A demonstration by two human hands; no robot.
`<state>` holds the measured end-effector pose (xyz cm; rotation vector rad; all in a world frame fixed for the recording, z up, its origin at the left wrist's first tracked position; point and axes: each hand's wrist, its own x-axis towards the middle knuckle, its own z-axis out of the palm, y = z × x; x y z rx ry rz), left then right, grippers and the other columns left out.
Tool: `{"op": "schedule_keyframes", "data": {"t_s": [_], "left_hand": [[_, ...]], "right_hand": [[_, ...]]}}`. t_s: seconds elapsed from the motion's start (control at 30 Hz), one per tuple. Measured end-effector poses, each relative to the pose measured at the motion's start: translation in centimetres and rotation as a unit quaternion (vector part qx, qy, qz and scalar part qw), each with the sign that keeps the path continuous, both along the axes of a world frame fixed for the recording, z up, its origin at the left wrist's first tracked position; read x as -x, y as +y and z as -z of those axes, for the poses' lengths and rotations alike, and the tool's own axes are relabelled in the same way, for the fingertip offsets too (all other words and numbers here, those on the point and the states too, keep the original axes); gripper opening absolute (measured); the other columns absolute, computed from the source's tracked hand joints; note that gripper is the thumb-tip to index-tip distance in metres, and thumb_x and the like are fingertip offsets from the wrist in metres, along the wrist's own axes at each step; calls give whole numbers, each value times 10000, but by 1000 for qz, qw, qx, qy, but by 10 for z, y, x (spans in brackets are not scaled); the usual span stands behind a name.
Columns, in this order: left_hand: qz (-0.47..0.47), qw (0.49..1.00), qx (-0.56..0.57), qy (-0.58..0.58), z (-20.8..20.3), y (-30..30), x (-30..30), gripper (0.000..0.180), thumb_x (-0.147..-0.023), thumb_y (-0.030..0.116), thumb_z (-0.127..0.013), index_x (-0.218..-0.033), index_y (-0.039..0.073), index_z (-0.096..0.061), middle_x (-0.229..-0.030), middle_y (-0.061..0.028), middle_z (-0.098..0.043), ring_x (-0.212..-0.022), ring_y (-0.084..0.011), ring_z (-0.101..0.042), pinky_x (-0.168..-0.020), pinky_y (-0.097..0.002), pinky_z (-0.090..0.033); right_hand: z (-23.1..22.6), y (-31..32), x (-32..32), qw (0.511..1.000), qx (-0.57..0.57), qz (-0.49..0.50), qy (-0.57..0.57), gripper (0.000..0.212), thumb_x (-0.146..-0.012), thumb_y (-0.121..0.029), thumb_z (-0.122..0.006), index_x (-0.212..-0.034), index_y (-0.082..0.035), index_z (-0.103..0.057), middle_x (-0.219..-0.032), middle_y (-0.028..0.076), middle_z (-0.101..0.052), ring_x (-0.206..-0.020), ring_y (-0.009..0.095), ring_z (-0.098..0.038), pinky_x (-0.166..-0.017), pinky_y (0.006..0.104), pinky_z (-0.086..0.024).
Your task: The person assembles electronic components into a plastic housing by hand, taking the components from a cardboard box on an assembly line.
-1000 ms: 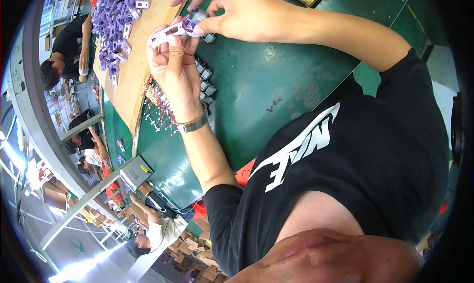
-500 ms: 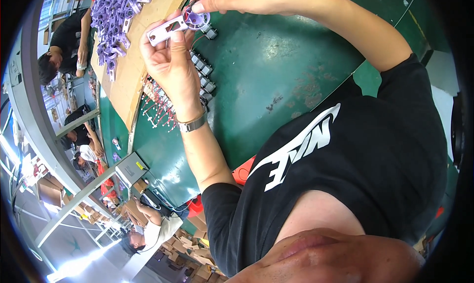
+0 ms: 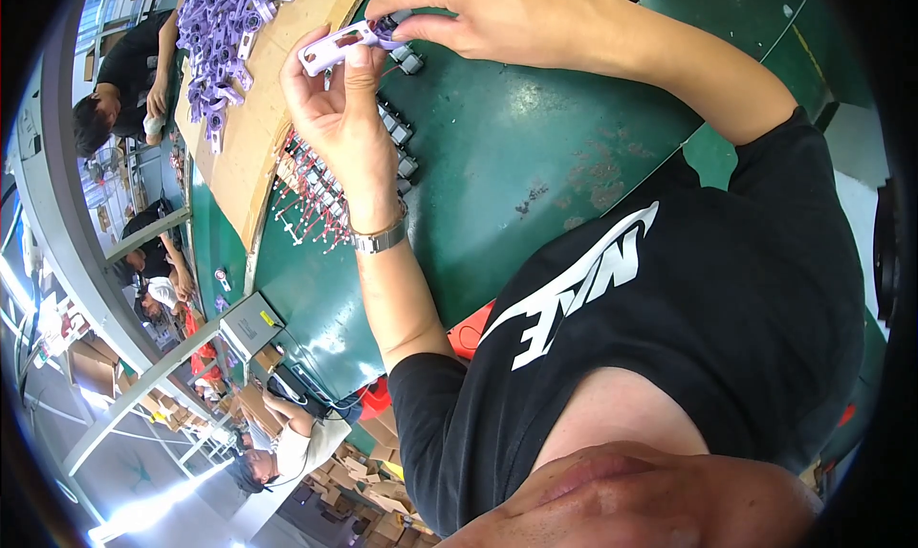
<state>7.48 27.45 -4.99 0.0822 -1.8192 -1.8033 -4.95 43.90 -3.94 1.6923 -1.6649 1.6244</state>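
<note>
My left hand (image 3: 349,127), with a metal-banded watch on its wrist, grips a pale purple plastic housing (image 3: 335,51) by its long slotted end. The thumb lies along the near side of the part. My right hand (image 3: 478,17) is closed around the ring end of the same housing, its fingers covering most of the ring. Between those fingers a small dark grey piece (image 3: 394,19) shows, too hidden to name. Just below the hands, several small grey motors (image 3: 397,127) with red and white wires (image 3: 311,199) lie in rows on the green table (image 3: 535,118).
A heap of purple plastic housings (image 3: 225,46) covers part of a cardboard sheet (image 3: 215,180) at the far left. A grey metal box (image 3: 251,323) stands at the table's left edge beside a metal frame (image 3: 143,414). Several co-workers sit further left.
My right hand has moved left and closed over the ring end, hiding the ring that showed before. The housing has tilted and shifted slightly to the right and up.
</note>
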Motion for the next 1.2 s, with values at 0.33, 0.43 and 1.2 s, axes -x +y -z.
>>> {"op": "schedule_keyframes", "data": {"t_s": [0.33, 0.43, 1.2], "left_hand": [[-1, 1000, -13, -14, 3, -1, -1, 336, -974, 22, -700, -1266, 4, -535, -1091, -110, -692, -947, -168, -699, -853, -305, -615], [-8, 1000, -25, -7, 3, 0, -1, 317, -974, 9, -694, -1250, 6, -539, -1041, -102, -702, -891, -157, -699, -817, -291, -606], [53, 994, -87, -37, -3, -3, -5, 295, -1003, 49, -659, -1265, 31, -524, -1178, -98, -652, -1072, -194, -669, -972, -407, -599]], "right_hand": [[3, -1, -1, 996, -6, -44, -72, 194, -897, 13, -616, -1078, 56, -671, -1005, 230, -652, -939, 409, -646, -819, 436, -525], [-1, 3, 1, 999, -43, 7, -6, 240, -913, 16, -574, -1133, 53, -663, -1063, 226, -640, -992, 392, -624, -873, 432, -512], [1, -7, 5, 923, -71, -126, -358, 203, -906, 48, -662, -1102, 54, -714, -986, 143, -727, -899, 183, -678, -821, 313, -544]]}}
